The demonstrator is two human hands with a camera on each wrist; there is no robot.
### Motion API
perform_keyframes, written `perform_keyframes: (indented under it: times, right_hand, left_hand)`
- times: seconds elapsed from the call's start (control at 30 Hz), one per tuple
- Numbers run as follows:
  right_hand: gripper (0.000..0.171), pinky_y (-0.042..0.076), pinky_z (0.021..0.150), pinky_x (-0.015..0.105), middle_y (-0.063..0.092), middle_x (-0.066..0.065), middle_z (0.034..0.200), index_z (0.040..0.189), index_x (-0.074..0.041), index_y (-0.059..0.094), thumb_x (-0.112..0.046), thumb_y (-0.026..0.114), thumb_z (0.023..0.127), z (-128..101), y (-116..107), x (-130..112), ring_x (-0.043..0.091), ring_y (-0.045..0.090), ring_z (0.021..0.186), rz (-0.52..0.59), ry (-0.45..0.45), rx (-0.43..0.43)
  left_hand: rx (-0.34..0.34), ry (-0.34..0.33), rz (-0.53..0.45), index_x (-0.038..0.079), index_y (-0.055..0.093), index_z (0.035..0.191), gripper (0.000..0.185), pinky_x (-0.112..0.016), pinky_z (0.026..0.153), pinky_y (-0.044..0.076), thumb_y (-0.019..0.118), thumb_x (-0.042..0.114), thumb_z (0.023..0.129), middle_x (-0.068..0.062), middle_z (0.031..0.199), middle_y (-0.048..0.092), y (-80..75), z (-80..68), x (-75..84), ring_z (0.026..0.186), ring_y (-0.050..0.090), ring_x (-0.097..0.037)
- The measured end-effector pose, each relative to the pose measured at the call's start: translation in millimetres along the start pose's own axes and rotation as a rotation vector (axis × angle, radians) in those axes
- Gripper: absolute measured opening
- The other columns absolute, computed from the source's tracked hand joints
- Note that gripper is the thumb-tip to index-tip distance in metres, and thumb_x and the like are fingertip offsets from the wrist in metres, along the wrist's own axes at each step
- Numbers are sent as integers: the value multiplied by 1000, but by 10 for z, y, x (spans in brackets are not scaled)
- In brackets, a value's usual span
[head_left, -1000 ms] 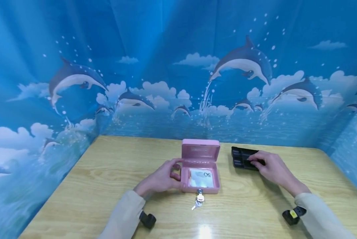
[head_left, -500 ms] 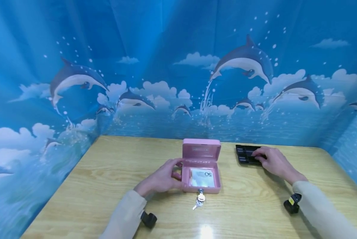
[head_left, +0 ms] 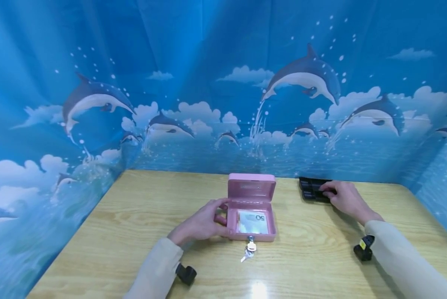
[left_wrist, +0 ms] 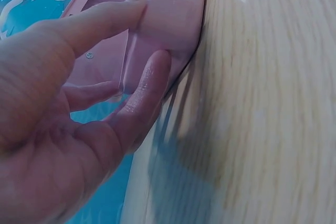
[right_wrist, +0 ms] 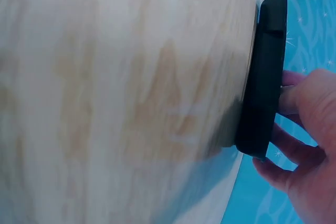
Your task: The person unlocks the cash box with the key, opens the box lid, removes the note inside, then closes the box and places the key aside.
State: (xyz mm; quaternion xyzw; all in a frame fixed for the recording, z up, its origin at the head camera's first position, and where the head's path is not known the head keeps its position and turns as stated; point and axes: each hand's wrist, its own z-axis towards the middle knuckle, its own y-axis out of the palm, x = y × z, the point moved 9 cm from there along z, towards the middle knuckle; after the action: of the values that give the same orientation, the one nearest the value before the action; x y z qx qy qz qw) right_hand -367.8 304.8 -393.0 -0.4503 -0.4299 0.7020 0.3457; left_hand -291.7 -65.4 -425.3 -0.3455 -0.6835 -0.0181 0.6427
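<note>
Pink box (head_left: 251, 216): small metal cash box, lid (head_left: 251, 187) swung up and standing upright at the back; sits mid-table, slightly toward the far half.
Inside the box: a banknote (head_left: 254, 221) marked 50 lies flat on the bottom.
Lock: a key (head_left: 250, 242) sits in the front lock, 1 more key (head_left: 246, 255) dangling from it onto the wood.
Left hand (head_left: 202, 222): pressed against the box's left side wall. The left wrist view shows the thumb (left_wrist: 100, 19) along the upper edge and a finger (left_wrist: 142, 95) curled against the lower wall, so the hand grips the box (left_wrist: 157, 30).
Black tray (head_left: 313, 189): flat, compartmented insert, lying to the right of the box and well apart from it, close to the table's back edge.
Right hand (head_left: 343, 197): rests on the tray's right end, fingers laid over the top. The right wrist view shows fingers (right_wrist: 291, 148) bent round the tray's (right_wrist: 265, 77) far side, holding it.
Table (head_left: 133, 216): light wood grain, glossy, with a lamp glare near the front edge.
Wrists: 1 small black camera unit under each cream sleeve, left (head_left: 186, 274) and right (head_left: 363, 251); the right one bears a yellow mark.
Backdrop (head_left: 171, 83): blue cloth printed with dolphins, clouds and sea, wrapped round 3 sides of the table.
</note>
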Motion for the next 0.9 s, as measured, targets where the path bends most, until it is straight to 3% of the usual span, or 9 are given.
perform_keyframes:
  times: [0.17, 0.43, 0.53, 0.63, 0.77, 0.87, 0.9]
  right_hand:
    - [20, 59, 73, 52, 74, 25, 106, 108, 2, 75, 6, 64, 92, 17, 4, 17, 42, 70, 93, 21, -1, -8]
    - [14, 58, 76, 56, 76, 22, 102, 105, -1, 76, 0, 67, 94, 7, -30, 78, 42, 71, 93, 25, -3, 35]
    - [16, 57, 70, 49, 75, 24, 105, 107, 0, 76, 0, 65, 95, 7, -34, 100, 40, 70, 91, 29, 17, 33]
    - [20, 46, 57, 35, 72, 28, 112, 113, 0, 74, -3, 63, 97, -10, -43, 120, 28, 62, 68, 44, 58, 28]
    - [25, 52, 65, 47, 67, 30, 125, 120, -2, 72, -12, 62, 100, -83, -112, 47, 37, 64, 78, 52, 76, 79]
    - [25, 53, 80, 62, 68, 27, 124, 120, -5, 72, -18, 65, 100, -160, -173, -130, 48, 65, 105, 54, 32, 149]
    - [26, 54, 81, 62, 69, 25, 123, 119, -5, 73, -20, 65, 100, -186, -181, -200, 47, 66, 104, 59, 17, 158]
  left_hand:
    - [11, -21, 23, 24, 33, 160, 98, -43, 103, 56, 87, 19, 79, -12, 150, 46, -16, -4, -21, 115, 65, -21]
    - [7, -35, 4, 23, 34, 160, 96, -41, 101, 58, 87, 18, 79, -15, 151, 45, -20, -12, -13, 116, 65, -22]
    - [6, -37, 0, 23, 34, 160, 97, -41, 100, 58, 88, 19, 79, -15, 151, 45, -23, -11, -8, 116, 65, -22]
    - [1, -21, 19, 22, 33, 160, 97, -42, 101, 58, 87, 20, 79, -16, 150, 45, -23, -16, 0, 116, 65, -22]
    - [0, 2, 51, 22, 34, 160, 96, -43, 99, 58, 87, 21, 80, -17, 148, 47, -36, -20, 5, 114, 65, -23]
    - [-3, 15, 59, 21, 35, 159, 94, -42, 97, 59, 87, 21, 80, -17, 146, 49, -46, -10, -1, 113, 65, -23]
    - [-6, 21, 52, 21, 35, 159, 94, -41, 97, 59, 87, 21, 80, -17, 145, 50, -48, -6, -2, 113, 66, -23]
